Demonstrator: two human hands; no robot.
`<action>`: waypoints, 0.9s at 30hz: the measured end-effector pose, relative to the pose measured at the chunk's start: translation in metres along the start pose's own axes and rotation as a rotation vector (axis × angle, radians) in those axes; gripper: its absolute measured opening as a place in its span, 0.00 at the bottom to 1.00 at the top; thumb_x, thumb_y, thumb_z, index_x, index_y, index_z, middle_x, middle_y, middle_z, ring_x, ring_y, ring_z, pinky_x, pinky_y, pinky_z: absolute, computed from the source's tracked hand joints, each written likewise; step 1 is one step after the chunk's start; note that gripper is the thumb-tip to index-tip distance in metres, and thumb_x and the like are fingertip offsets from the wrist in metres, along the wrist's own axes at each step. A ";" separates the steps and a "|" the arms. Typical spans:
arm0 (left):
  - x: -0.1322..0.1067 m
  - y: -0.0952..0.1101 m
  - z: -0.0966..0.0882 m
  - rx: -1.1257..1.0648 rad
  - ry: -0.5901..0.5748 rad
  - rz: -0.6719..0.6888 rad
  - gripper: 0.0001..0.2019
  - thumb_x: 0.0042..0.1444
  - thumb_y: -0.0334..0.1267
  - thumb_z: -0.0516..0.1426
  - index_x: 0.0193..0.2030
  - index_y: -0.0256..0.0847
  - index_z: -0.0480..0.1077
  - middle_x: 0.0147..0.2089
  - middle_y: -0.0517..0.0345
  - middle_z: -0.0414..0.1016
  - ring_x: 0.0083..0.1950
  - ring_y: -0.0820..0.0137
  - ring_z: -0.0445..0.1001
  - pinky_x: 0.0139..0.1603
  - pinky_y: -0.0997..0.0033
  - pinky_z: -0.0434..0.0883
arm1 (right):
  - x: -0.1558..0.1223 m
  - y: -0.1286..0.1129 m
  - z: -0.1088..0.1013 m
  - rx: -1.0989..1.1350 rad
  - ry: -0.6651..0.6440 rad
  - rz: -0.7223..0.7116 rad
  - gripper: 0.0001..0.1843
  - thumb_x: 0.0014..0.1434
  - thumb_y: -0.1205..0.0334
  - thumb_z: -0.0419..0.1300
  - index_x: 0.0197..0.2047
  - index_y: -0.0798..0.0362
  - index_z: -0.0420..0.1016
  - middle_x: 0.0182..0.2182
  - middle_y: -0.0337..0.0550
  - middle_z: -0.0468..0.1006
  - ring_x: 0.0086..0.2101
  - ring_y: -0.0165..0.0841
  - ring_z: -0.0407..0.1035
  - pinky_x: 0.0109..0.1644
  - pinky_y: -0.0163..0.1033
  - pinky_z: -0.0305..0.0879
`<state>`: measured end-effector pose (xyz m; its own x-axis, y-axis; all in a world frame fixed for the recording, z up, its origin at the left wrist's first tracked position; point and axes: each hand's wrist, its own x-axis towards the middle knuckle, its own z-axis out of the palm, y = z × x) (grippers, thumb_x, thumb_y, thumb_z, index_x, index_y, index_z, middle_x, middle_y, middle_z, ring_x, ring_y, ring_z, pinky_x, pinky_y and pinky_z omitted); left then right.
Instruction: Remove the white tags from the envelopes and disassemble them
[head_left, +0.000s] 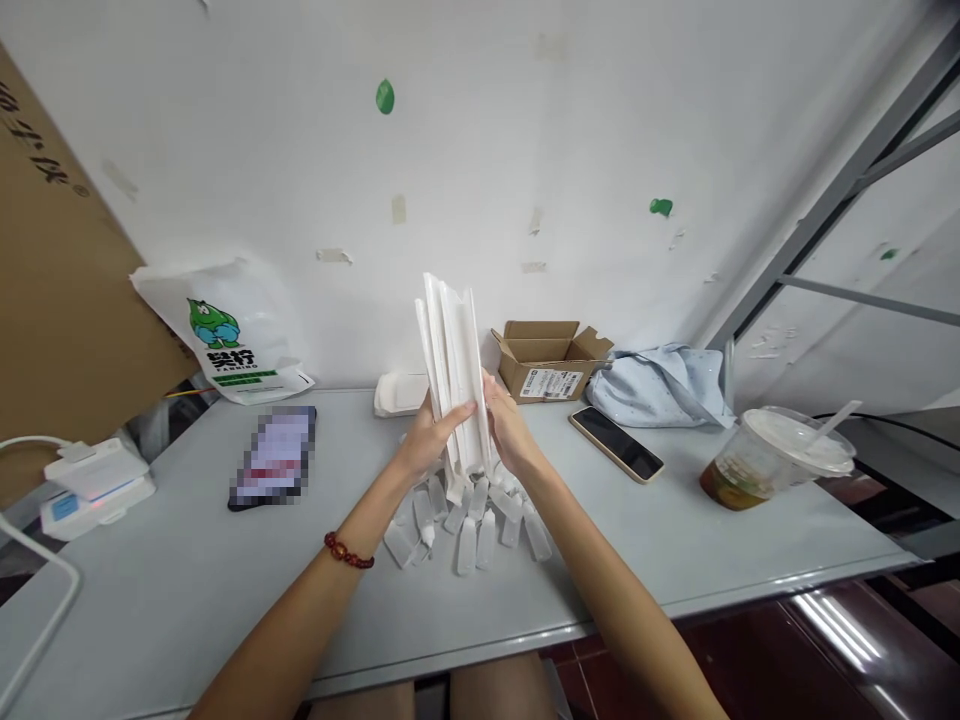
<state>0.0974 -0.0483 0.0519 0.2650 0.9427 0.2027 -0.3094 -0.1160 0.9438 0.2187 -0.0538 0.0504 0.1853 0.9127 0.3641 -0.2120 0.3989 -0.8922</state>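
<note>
Brown cardboard, a big panel [67,250] with dark printed characters, takes up the far left. Just right of it, low on the grey table [172,600], is a white gadget [97,490] with a cable plugged in. Then there's a white bag [225,335] with a green cartoon character, propped near the wall, and in front of it a phone [271,455] with its screen pixelated out.

Middle of the desk is where it's at: the left hand [433,437], beaded bracelet [349,551] on that wrist, is gripping a white stack [455,360] of folded, sheet-like pieces from the left side, thumb across the front. The stack's held roughly upright over a bunch of small translucent bottles [466,546] on the tabletop; can't tell if its bottom end touches them. A whitish packet [400,393] sits behind the left hand. The right hand [511,425] is pressed on the stack's right side, its fingers partly hidden.

Further right: an open cardboard box [551,360], a second phone [617,443] lying screen up, some light blue cloth [660,385], and a tilted plastic cup [750,460] with brown drink in it.
</note>
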 end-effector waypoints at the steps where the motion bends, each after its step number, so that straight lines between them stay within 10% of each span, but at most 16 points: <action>1: 0.000 0.001 -0.001 -0.020 0.005 -0.019 0.23 0.46 0.43 0.64 0.51 0.42 0.69 0.52 0.51 0.74 0.59 0.56 0.67 0.59 0.57 0.62 | 0.000 0.000 0.000 -0.013 -0.024 0.019 0.26 0.51 0.40 0.59 0.48 0.46 0.73 0.46 0.41 0.76 0.51 0.36 0.66 0.56 0.46 0.63; 12: 0.007 -0.001 -0.008 -0.032 0.217 0.006 0.21 0.53 0.48 0.57 0.50 0.38 0.69 0.52 0.51 0.74 0.56 0.59 0.70 0.55 0.62 0.66 | 0.000 0.001 -0.006 -0.078 0.057 0.374 0.36 0.40 0.52 0.71 0.52 0.52 0.65 0.43 0.48 0.77 0.41 0.39 0.73 0.44 0.43 0.71; 21: 0.005 0.010 -0.019 0.145 -0.085 -0.099 0.27 0.50 0.44 0.60 0.57 0.40 0.63 0.55 0.49 0.70 0.55 0.57 0.69 0.53 0.59 0.67 | 0.004 0.000 -0.009 -0.030 0.203 0.240 0.28 0.37 0.60 0.71 0.43 0.54 0.69 0.43 0.49 0.78 0.41 0.41 0.73 0.45 0.45 0.70; 27: 0.003 0.006 -0.020 0.308 -0.154 -0.199 0.29 0.48 0.32 0.54 0.60 0.42 0.59 0.53 0.52 0.71 0.51 0.58 0.70 0.48 0.58 0.68 | 0.004 -0.007 -0.011 0.201 0.049 0.374 0.20 0.43 0.58 0.67 0.40 0.55 0.73 0.40 0.48 0.80 0.42 0.44 0.73 0.46 0.47 0.70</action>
<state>0.0785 -0.0395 0.0527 0.4328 0.9012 0.0221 0.0444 -0.0458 0.9980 0.2318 -0.0537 0.0548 0.1047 0.9945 0.0079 -0.4555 0.0550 -0.8885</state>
